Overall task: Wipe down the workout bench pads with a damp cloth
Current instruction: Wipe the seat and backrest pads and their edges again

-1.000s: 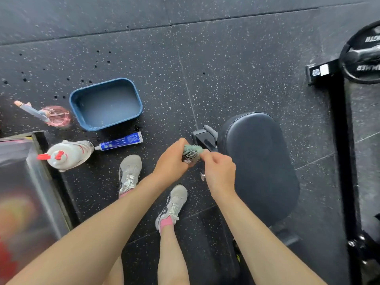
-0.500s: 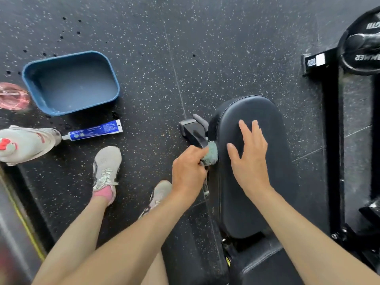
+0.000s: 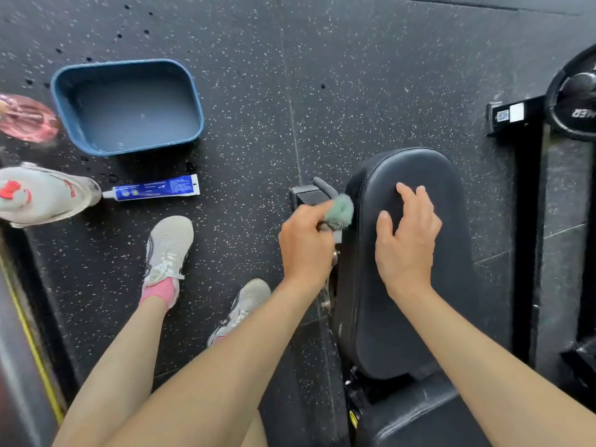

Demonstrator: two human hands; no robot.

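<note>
Smooth black pad (image 3: 416,166), rounded at the top. Well to its left, a blue rounded plastic tub (image 3: 129,117). Right hand (image 3: 408,243) lies on the pad, fingers loosely spread. Left hand (image 3: 306,243) bunches a fuzzy green cloth (image 3: 338,211) in curled fingers, right against the pad's left edge.

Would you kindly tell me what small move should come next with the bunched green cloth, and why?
Probably slide the bunched green cloth along the left edge of the black padded bench pad: the left hand grips it there, and the right hand lies open on the pad's top, as if bracing.
</note>
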